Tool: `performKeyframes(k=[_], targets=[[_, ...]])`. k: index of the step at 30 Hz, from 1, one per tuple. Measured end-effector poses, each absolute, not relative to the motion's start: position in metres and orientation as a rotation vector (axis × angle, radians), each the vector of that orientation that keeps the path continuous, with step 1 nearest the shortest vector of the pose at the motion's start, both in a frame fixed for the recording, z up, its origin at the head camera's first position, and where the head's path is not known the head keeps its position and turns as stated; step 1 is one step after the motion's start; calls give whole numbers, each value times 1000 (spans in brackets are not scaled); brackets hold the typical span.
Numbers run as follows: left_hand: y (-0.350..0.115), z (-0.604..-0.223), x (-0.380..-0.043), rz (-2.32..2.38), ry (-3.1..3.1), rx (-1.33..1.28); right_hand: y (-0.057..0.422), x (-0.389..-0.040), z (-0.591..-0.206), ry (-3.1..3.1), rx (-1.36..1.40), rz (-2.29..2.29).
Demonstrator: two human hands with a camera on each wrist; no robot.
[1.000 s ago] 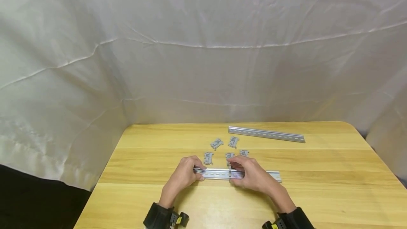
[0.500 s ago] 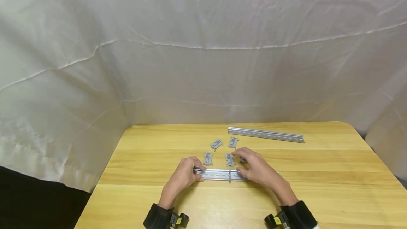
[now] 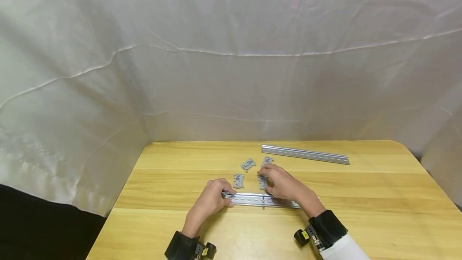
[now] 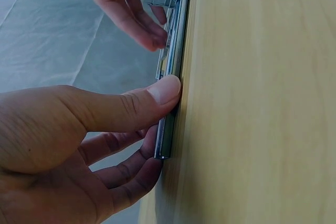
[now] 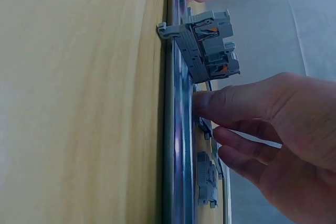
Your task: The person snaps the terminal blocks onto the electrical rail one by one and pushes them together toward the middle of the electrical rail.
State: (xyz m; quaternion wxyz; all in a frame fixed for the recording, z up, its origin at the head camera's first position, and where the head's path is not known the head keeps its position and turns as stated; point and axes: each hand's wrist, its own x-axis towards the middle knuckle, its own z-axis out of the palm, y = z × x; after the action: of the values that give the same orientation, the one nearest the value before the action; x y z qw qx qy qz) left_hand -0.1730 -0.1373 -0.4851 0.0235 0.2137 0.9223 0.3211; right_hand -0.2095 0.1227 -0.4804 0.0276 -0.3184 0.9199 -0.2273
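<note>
My left hand [image 3: 211, 198] grips the left end of a slotted metal DIN rail [image 3: 249, 199], its thumb [image 4: 165, 90] on one edge and fingers on the other. One grey terminal block [image 5: 202, 45] stands upright across the rail near its middle. Just behind the rail, my right hand [image 3: 285, 181] has thumb and fingers at the two ends of another grey terminal block [image 3: 261, 181], which lies flat on the table; the hand partly covers it. In the right wrist view, the thumb [image 5: 210, 103] hides much of that contact.
More terminal blocks lie behind the rail: one at left [image 3: 238, 181], one tilted block [image 3: 248, 164], and one block farther back [image 3: 267, 160]. A second DIN rail [image 3: 304, 154] lies near the wooden table's [image 3: 173, 159] back edge. Pale cloth [image 3: 231, 91] hangs behind.
My right hand has let go of the terminal block standing on the rail and moved back to a block lying behind it. The left hand keeps its hold on the rail.
</note>
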Motion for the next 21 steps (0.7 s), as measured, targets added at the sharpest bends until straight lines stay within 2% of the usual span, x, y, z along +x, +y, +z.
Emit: performKeyframes(k=[7, 21], targets=[[-137, -485, -173, 1000, 2855, 671, 123, -214, -479, 2761, -1054, -741], [-137, -485, -173, 1001, 2847, 669, 139, -209, -464, 2875, -998, -701]])
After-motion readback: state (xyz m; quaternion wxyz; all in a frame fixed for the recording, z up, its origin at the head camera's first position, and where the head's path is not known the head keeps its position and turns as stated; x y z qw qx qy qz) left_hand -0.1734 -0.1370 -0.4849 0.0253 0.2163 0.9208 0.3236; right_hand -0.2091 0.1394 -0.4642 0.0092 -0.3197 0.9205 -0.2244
